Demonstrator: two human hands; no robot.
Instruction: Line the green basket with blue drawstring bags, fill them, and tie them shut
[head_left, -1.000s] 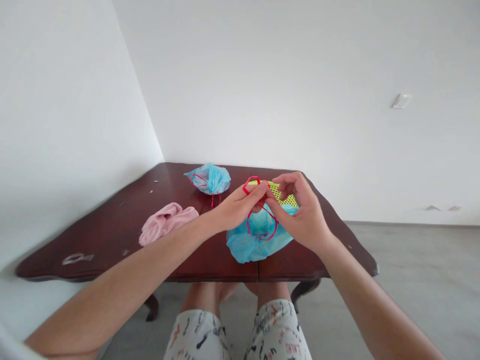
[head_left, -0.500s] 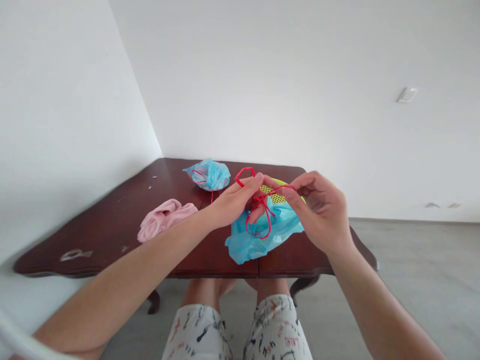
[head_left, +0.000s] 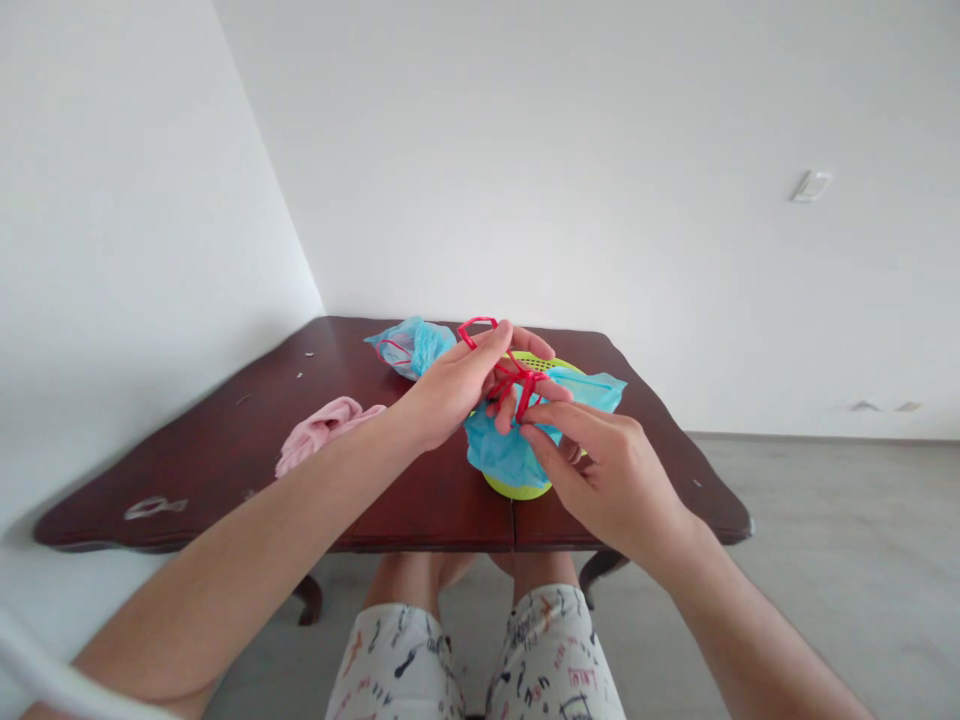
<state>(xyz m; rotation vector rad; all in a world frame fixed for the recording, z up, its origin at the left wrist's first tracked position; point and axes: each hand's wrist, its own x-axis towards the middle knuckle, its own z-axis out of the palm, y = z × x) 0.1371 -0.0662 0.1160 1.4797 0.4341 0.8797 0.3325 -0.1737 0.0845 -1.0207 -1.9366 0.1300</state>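
A light blue drawstring bag [head_left: 504, 450] is lifted off the dark wooden table [head_left: 420, 490], with a yellow-green perforated dish [head_left: 517, 488] showing beneath and behind it. Its red cord [head_left: 517, 380] runs between my hands. My left hand [head_left: 457, 385] is closed, pinching a loop of the cord that sticks up above the fingers. My right hand [head_left: 600, 475] is closed too, its thumb and forefinger pinching the cord just under the left hand, at the bag's gathered mouth.
A second light blue bag with a red cord [head_left: 409, 345] lies further back on the table. A crumpled pink cloth [head_left: 326, 430] lies to the left. White walls stand close on the left and behind; my knees are under the table's front edge.
My right hand has come down and in from the right, under the left hand. The bag has bunched up and risen, uncovering the yellow-green dish. The cord loop sits higher.
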